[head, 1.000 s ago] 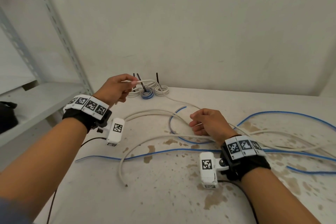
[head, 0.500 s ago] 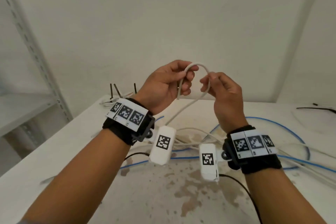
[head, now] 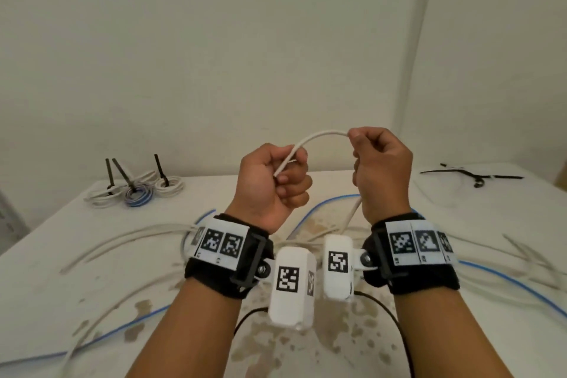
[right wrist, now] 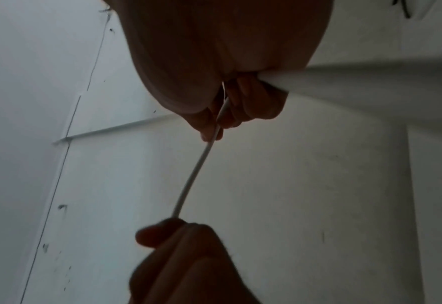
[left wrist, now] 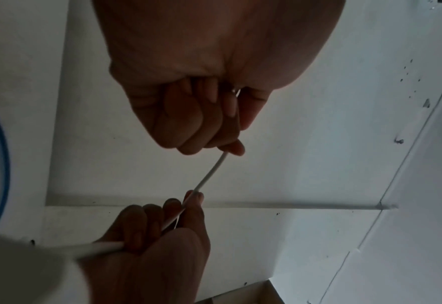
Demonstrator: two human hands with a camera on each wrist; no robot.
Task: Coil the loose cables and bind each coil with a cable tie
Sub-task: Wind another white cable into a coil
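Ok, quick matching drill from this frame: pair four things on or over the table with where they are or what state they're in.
Things:
1. white cable
2. bound coils
3. loose black cable ties
4. blue cable

Places or states:
A. far right of the table
B. lying loose on the table
C. far left, ties sticking up
D. held up between both hands

Pairs: 1-D, 2-C, 3-A, 4-B
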